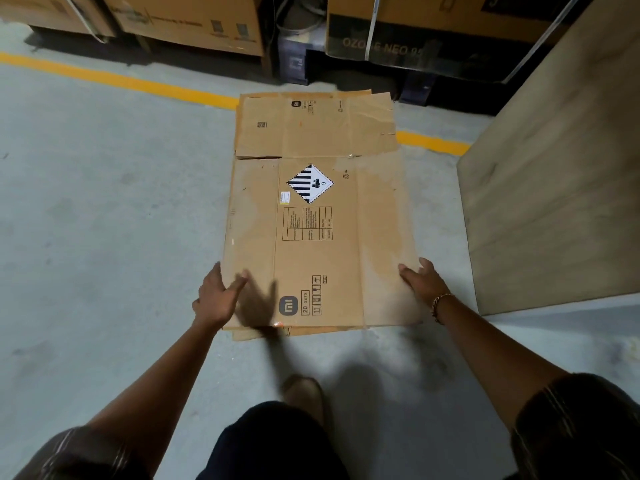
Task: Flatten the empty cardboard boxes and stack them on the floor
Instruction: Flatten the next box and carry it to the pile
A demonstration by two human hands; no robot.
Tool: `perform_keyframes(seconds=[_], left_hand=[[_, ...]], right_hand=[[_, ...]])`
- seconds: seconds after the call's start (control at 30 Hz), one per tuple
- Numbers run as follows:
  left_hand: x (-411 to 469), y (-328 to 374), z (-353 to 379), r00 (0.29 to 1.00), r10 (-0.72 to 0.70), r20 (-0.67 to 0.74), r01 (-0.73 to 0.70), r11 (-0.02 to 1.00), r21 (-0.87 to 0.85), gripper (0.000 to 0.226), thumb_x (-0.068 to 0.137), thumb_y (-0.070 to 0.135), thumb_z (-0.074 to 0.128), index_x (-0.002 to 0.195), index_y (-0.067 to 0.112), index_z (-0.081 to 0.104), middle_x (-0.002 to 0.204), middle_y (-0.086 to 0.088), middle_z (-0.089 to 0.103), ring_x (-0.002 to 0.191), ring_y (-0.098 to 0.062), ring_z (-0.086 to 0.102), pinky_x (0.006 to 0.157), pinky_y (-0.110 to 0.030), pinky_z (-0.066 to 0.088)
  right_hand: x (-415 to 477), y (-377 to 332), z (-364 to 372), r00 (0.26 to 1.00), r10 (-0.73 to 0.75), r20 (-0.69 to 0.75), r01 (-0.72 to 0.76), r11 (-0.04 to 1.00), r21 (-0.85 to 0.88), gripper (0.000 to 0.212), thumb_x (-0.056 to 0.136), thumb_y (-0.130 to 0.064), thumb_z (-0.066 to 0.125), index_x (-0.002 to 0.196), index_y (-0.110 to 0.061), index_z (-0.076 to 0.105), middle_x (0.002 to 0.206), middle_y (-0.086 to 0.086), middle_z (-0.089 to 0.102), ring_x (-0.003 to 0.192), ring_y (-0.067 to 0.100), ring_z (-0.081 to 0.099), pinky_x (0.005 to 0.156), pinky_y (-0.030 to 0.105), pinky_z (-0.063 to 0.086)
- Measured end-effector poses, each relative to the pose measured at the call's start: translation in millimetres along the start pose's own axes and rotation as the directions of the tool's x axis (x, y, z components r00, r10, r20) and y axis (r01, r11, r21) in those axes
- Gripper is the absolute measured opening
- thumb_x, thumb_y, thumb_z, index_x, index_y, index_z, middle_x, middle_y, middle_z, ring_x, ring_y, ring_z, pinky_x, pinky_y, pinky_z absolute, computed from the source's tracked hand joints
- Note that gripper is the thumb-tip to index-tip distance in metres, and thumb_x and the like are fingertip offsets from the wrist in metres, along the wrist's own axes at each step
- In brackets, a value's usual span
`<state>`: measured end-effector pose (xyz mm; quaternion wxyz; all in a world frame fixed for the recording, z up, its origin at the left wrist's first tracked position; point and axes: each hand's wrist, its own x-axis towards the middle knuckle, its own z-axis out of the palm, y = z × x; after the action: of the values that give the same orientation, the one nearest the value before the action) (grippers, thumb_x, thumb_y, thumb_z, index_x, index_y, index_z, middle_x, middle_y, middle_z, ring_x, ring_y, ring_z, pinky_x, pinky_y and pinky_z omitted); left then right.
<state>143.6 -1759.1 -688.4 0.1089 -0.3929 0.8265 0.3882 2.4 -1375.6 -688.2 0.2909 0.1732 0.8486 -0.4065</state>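
Note:
A flattened brown cardboard box (pixel 322 237) with a black-and-white striped diamond label lies flat on the grey floor, on top of other flattened cardboard whose edges (pixel 263 334) stick out at its near end. My left hand (pixel 216 296) hovers at the box's near left edge, fingers spread, thumb over the cardboard. At the near right edge my right hand (pixel 424 280) is open too, palm down, a bracelet on the wrist. Neither hand grips anything.
A large upright cardboard panel (pixel 554 168) stands close on the right. A yellow floor line (pixel 138 83) crosses behind the stack. Big cartons on pallets (pixel 194 26) line the back. My foot (pixel 304 393) is just short of the stack.

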Motion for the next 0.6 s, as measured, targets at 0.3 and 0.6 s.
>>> perform_keyframes(seconds=[0.3,0.6], left_hand=[[-47.8,108.5,-62.1,0.942,0.329,-0.062,-0.33,0.944,-0.007,0.077,0.097,0.068,0.038,0.159,0.025,0.023,0.164,-0.003,0.03,0.15,-0.029,0.028,0.118,-0.057,0.02],[-170.5,273.6,-196.5,0.868,0.482,-0.121,-0.492,0.867,-0.079,0.062,0.102,0.054,0.045,0.157,0.028,0.031,0.16,-0.003,0.038,0.147,-0.026,0.033,0.116,-0.052,0.026]], right_hand=[[-56.2,-94.6,-22.0,0.963,-0.266,0.043,0.26,0.96,0.101,0.076,0.092,-0.06,0.053,0.155,-0.029,0.025,0.159,0.001,0.032,0.143,0.022,0.036,0.111,0.035,0.03],[-208.9,-235.7,-123.9,0.911,-0.405,-0.083,0.411,0.868,0.278,0.09,0.078,-0.075,0.054,0.154,-0.034,0.026,0.16,-0.01,0.03,0.144,0.008,0.031,0.119,0.039,0.027]])
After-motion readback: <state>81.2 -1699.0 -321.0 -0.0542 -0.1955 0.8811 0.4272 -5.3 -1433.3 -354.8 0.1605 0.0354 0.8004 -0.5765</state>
